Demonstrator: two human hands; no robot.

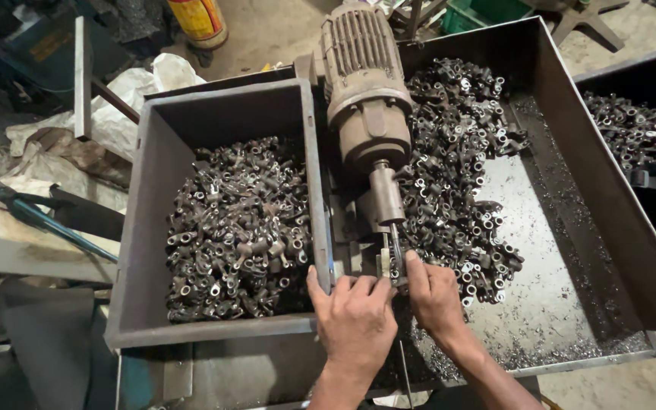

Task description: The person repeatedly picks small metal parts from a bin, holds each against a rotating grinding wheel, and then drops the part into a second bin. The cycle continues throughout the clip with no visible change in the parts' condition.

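Working left to right, the full bin sits beside the left hand, whose grip curls shut over the fixture. The right hand pinches a small metal fitting under the spindle; fingers belong clear of it, judging by the closeness. Loose fittings fill the far-right tray.

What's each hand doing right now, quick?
Left hand: curled over the fixture below the motor spindle; whether it holds anything cannot be told.
Right hand: fingers pinched at the spindle tip; any part held is hidden.
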